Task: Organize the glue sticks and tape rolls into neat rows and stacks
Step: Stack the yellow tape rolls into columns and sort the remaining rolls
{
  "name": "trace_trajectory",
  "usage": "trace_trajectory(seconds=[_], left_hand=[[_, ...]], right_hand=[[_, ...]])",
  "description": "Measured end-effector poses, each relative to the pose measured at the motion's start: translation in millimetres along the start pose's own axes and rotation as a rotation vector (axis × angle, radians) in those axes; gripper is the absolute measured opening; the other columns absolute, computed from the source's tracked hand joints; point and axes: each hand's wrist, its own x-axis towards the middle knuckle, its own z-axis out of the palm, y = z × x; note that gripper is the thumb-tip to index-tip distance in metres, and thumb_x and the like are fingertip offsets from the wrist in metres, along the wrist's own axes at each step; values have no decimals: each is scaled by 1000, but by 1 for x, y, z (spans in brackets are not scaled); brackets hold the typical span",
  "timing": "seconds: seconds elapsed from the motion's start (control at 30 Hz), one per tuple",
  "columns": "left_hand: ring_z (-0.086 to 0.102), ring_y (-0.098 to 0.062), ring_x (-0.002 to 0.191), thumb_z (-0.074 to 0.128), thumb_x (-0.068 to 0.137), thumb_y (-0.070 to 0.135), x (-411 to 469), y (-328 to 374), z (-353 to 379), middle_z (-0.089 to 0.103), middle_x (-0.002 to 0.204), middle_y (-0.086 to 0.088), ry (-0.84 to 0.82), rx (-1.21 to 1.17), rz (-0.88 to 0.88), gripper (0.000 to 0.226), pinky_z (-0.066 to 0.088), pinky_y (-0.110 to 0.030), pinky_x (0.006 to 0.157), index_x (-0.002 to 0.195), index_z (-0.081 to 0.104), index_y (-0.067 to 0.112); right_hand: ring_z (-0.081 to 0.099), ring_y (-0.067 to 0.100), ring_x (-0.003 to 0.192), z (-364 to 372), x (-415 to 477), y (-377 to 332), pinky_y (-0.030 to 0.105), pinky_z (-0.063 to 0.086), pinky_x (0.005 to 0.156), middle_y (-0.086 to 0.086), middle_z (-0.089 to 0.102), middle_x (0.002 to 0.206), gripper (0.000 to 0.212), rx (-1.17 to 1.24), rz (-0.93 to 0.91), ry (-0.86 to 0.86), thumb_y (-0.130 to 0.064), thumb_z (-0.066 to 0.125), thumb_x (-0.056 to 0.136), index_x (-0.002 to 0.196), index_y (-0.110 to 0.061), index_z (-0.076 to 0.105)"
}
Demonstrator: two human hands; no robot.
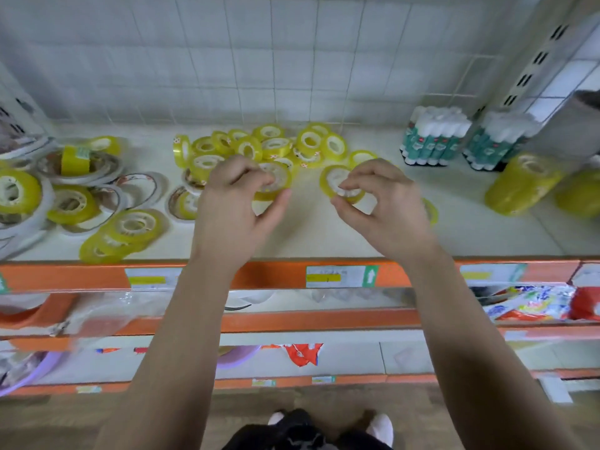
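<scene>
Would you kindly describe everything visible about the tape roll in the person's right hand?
The tape roll is a small ring of yellow-tinted clear tape on a white core, seemingly plastic. It is tilted, open face toward the camera, over the white shelf, right of the loose pile. The right hand pinches its lower rim.

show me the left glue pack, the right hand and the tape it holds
left glue pack (433,144): head view, green labels
right hand (389,207): head view, back of the hand
its tape (336,177): head view, white core

Yellow tape rolls (256,147) (white cores), orange shelf edge (276,274).
</scene>
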Motion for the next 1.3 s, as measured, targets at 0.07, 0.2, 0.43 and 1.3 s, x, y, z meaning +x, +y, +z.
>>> trace_trajectory(seconds=[0.07,0.2,0.43,1.3], left_hand=[[61,-29,84,72,85,27,5,17,19,60,90,-12,-32,-51,29,25,47,-31,79,88,72,2],[61,-29,84,70,86,28,17,59,57,60,91,-11,-75,-88,76,27,46,-30,78,89,72,2],[62,-28,87,67,86,34,32,131,116,60,93,-11,-140,-153,113,32,45,-27,79,90,72,2],[62,-26,98,62,88,40,28,206,172,61,96,-9,-146,-95,-50,38,43,-22,83,93,73,4]], right_hand=[[64,21,88,-22,-4,16,24,47,78,6,65,95,25,-31,22,23,-30,71,81,89,-7,74],[64,21,87,-68,-11,49,20,44,80,8,66,96,24,-87,70,73,-28,73,81,90,-6,75],[64,20,91,-140,-23,113,17,44,81,9,66,99,23,-154,101,130,-27,74,80,91,-6,75],[59,9,97,-186,-17,203,23,47,84,2,66,108,31,-67,83,11,-33,73,78,99,-10,75]])
